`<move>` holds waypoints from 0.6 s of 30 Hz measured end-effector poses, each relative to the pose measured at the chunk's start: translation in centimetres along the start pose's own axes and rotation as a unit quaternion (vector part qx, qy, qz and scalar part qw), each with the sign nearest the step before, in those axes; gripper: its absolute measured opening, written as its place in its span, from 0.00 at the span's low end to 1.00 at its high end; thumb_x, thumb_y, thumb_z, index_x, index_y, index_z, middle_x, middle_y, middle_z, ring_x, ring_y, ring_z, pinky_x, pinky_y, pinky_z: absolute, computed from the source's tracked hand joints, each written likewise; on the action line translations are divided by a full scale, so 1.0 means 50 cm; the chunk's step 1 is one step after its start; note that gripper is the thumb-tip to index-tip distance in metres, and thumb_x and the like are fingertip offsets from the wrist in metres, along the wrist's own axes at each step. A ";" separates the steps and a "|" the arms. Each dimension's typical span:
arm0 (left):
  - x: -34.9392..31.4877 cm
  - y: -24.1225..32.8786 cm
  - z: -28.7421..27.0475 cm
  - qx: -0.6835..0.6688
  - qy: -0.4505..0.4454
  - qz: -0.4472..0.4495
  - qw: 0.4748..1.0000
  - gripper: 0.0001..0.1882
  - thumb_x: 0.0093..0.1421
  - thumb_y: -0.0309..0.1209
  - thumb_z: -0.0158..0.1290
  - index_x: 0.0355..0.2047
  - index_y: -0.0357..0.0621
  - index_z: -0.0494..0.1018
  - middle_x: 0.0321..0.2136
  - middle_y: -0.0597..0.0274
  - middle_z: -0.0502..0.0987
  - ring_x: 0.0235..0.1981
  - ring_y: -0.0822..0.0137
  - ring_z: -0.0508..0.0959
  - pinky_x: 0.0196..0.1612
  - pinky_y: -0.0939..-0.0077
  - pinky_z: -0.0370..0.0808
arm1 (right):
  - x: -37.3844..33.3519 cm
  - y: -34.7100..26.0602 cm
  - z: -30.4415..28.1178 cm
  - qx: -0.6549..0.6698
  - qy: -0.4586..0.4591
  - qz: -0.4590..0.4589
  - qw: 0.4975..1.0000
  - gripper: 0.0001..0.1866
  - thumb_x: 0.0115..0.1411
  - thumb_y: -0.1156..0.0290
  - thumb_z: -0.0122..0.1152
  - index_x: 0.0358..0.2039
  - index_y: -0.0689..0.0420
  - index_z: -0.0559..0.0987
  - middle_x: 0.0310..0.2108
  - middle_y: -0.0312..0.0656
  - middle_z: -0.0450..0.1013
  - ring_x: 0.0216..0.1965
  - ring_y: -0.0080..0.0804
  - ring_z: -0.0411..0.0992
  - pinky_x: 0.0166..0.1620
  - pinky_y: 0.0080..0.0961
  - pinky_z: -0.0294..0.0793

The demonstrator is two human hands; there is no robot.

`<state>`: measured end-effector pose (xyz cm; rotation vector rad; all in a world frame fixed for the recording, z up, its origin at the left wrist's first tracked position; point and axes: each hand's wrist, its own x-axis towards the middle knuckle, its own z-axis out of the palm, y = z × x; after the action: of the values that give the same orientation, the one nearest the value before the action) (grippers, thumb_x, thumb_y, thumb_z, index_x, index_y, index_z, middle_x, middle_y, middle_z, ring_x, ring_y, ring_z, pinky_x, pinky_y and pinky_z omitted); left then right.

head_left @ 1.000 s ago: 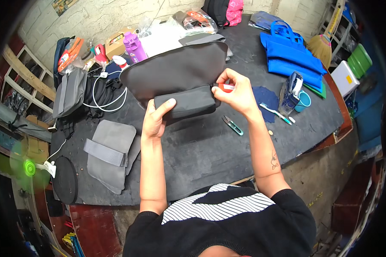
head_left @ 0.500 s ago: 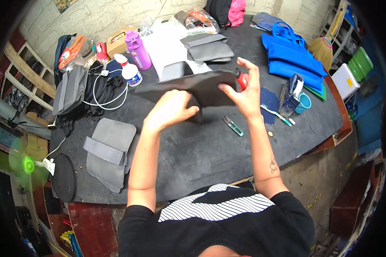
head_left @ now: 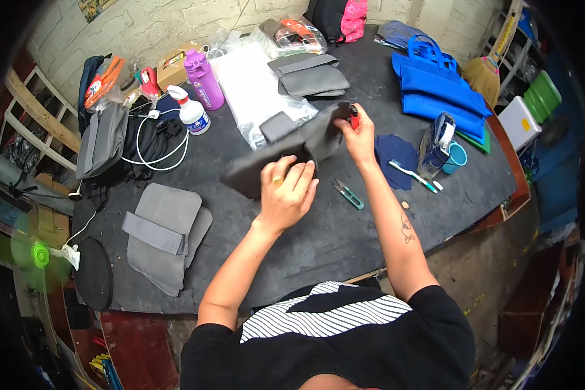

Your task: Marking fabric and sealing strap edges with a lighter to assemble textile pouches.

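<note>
In the right fingers (head_left: pixel 364 119), a red marker (head_left: pixel 354 119) sits partly hidden.

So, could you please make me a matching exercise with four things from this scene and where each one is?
1. dark grey flexible panel
2. small red cylindrical object
3. green-handled metal snips
4. purple plastic bottle

A. beside the white plastic spray bottle
B. in the right hand alone
C. lying just left of the dark blue cloth
D. touched by left hand and right hand

Pairs: 1-D, 2-B, 3-C, 4-A
</note>
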<state>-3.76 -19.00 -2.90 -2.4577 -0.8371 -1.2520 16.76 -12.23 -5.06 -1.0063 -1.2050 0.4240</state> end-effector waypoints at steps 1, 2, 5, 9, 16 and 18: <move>-0.002 -0.001 0.003 0.008 -0.009 -0.023 1.000 0.14 0.49 0.33 0.57 0.36 0.43 0.75 0.33 0.62 0.74 0.44 0.61 0.69 0.48 0.63 0.60 | 0.002 0.013 -0.008 -0.002 0.002 0.000 1.000 0.09 0.50 0.84 0.57 0.32 0.59 0.72 0.25 0.28 0.67 0.25 0.14 0.64 0.29 0.12 0.64; 0.011 -0.013 -0.007 -0.046 -0.038 -0.052 0.997 0.14 0.48 0.30 0.56 0.37 0.42 0.75 0.30 0.61 0.74 0.42 0.59 0.70 0.47 0.64 0.62 | 0.000 0.026 -0.017 -0.009 0.012 0.028 0.999 0.08 0.52 0.83 0.58 0.32 0.58 0.72 0.23 0.27 0.66 0.23 0.13 0.62 0.27 0.12 0.62; 0.035 -0.062 -0.022 -0.205 -0.057 -0.081 0.974 0.12 0.48 0.22 0.51 0.36 0.37 0.74 0.27 0.59 0.74 0.39 0.57 0.72 0.44 0.64 0.66 | -0.013 0.038 -0.021 0.005 0.023 0.069 0.997 0.07 0.53 0.80 0.59 0.33 0.57 0.72 0.22 0.26 0.65 0.20 0.11 0.59 0.23 0.12 0.58; 0.109 -0.080 -0.051 -0.257 -0.247 -0.121 0.926 0.12 0.53 0.27 0.45 0.33 0.32 0.73 0.27 0.47 0.75 0.32 0.52 0.75 0.38 0.65 0.70 | -0.023 0.014 -0.010 0.023 0.024 0.085 0.996 0.06 0.55 0.79 0.58 0.33 0.57 0.72 0.21 0.25 0.64 0.20 0.11 0.58 0.23 0.12 0.57; 0.142 -0.113 -0.039 -0.093 -0.369 -0.155 0.912 0.22 0.44 0.31 0.60 0.34 0.30 0.65 0.26 0.43 0.76 0.31 0.46 0.78 0.36 0.59 0.73 | 0.006 -0.094 0.006 -0.057 0.062 -0.039 0.996 0.06 0.56 0.79 0.57 0.35 0.58 0.72 0.24 0.27 0.66 0.22 0.11 0.60 0.25 0.12 0.59; 0.112 -0.114 -0.022 -0.250 -0.289 -0.215 0.899 0.21 0.43 0.24 0.61 0.33 0.39 0.61 0.23 0.51 0.74 0.29 0.54 0.78 0.33 0.66 0.73 | 0.020 -0.135 0.002 -0.037 0.029 -0.011 0.999 0.09 0.58 0.79 0.55 0.40 0.59 0.74 0.27 0.30 0.71 0.24 0.14 0.63 0.29 0.12 0.65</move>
<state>-5.32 -12.84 2.07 -3.2768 -1.4192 -0.9292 15.52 -14.97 1.04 -1.0613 -1.1846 0.3332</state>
